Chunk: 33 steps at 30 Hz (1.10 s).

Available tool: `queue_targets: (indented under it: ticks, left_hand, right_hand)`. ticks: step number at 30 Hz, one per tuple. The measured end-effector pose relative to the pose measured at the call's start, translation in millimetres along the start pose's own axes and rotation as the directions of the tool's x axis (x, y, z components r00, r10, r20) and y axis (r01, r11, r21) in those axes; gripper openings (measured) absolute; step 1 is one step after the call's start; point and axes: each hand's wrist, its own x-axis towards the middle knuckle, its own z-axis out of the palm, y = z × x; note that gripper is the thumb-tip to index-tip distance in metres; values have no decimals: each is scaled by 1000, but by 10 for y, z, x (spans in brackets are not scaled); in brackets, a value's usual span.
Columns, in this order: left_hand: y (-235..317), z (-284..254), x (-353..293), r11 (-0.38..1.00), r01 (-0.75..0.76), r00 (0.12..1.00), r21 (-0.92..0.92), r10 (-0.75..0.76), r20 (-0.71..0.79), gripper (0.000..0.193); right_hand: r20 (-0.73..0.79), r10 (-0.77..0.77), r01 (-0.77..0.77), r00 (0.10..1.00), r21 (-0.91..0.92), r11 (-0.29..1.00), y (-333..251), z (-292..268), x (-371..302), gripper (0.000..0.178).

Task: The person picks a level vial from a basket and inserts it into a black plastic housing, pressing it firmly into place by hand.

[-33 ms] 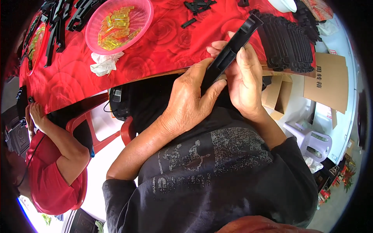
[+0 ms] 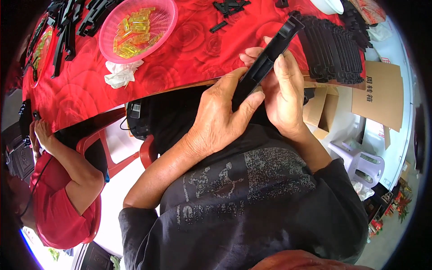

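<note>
A long, narrow black plastic housing [image 2: 262, 68] with hollow recesses is held tilted above my lap, its far end up and to the right over the table's edge. My left hand [image 2: 221, 110] is closed round its near end, the thumb lying along the side. My right hand [image 2: 285, 92] cradles it from the right, thumb on its edge and fingertips showing behind it. Just past the housing, a row of similar black pieces [image 2: 330, 49] lies packed side by side on the table.
A pink basket [image 2: 106, 33] of clear yellow pieces [image 2: 139, 31] and a crumpled white tissue [image 2: 120, 74] rest on the red tablecloth [image 2: 189, 33]. Small black parts [image 2: 227, 9] lie farther back. A co-worker in red [image 2: 67, 193] sits left. Right stand cardboard boxes [image 2: 378, 96] and a stool [image 2: 357, 162].
My left thumb has shifted slightly up and to the right along the housing. Otherwise the hands and the housing look the same.
</note>
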Motion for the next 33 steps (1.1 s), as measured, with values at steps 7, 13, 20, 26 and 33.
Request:
queue_targets:
  ticks: [7,13,20,26,33]
  left_hand:
    - [-92,-63,86,876,355,922,-325,-271,276,31]
    - [-31,103,190,815,347,934,-463,-256,249,30]
    - [3,132,219,690,383,921,-614,-240,305,29]
    - [66,106,167,645,413,909,-643,-244,338,32]
    - [129,82,84,528,459,883,-714,-357,304,33]
  right_hand:
    - [68,-62,65,996,-49,997,66,-14,18,46]
    - [129,-10,14,992,-32,999,-17,-112,89,55]
    - [195,123,-132,973,35,991,-91,-130,115,62]
    - [252,118,-118,961,-15,993,-80,-86,82,70]
    - [293,109,-111,950,-10,994,-14,-67,4,68]
